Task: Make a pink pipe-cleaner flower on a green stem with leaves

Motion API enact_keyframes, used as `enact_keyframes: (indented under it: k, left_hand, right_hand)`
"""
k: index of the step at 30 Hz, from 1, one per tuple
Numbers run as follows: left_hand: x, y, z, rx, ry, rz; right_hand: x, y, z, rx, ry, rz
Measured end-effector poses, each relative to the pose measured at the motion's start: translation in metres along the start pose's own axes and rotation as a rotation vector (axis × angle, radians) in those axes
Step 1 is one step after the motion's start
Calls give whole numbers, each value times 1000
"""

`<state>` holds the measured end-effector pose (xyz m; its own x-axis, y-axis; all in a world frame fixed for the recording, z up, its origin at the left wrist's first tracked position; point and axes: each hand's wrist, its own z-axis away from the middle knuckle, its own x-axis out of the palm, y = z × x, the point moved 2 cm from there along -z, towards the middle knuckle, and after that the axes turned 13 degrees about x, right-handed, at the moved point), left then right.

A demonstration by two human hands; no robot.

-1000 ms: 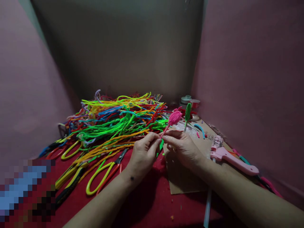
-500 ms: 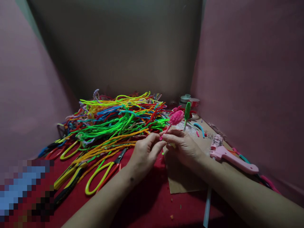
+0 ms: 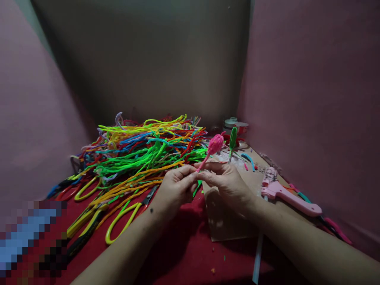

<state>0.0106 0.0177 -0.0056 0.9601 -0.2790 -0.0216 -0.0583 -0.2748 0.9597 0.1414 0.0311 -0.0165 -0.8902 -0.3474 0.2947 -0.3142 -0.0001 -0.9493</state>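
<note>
A pink pipe-cleaner flower with a rounded bud leans up and to the right between my hands. My left hand pinches the lower end of its pink stem. From the other side, my right hand closes its thumb and fingers on the same stem, just beside the left fingertips. Under the hands a bit of green shows; what it belongs to is hidden. Just behind the right hand stands a green pipe-cleaner leaf, its lower part covered by that hand.
A heap of coloured pipe cleaners fills the back left. Yellow-handled scissors and pliers lie at the left on red cloth. On the right, a pink glue gun with a glue stick rests over cardboard. A jar stands behind.
The flower has tilted further right and shifted slightly left, its bud turned. Both hands have moved a little left, and the green bit below them has come into view.
</note>
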Motion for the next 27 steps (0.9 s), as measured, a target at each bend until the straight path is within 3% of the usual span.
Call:
enact_keyframes:
  k: [5,9,11,14,17,20,23,27]
  left_hand:
    - [-4,3,4,-179,-155,376]
    - [-5,5,7,-287,-300,528]
    - [-2,5,7,-286,-316,520]
    - [2,3,5,-135,-217,207]
    - [2,3,6,267,-54,-446]
    - [2,-2,9,554,-67,-881]
    - [1,-8,11,621,-115,-1020]
    - [3,-7,9,584,-53,-937]
  right_hand:
    - [-5,-1,-3,-69,-92,22]
    - [-5,-1,-5,-45,-222,-23]
    - [-4,0,-5,-28,-231,-54]
    - [-4,2,-5,-1,-131,-107]
    - [-4,6,-4,56,-6,-160]
    - [-2,7,-2,130,92,-188]
    - [0,7,-1,152,150,-188]
    - [0,9,-1,142,131,-174]
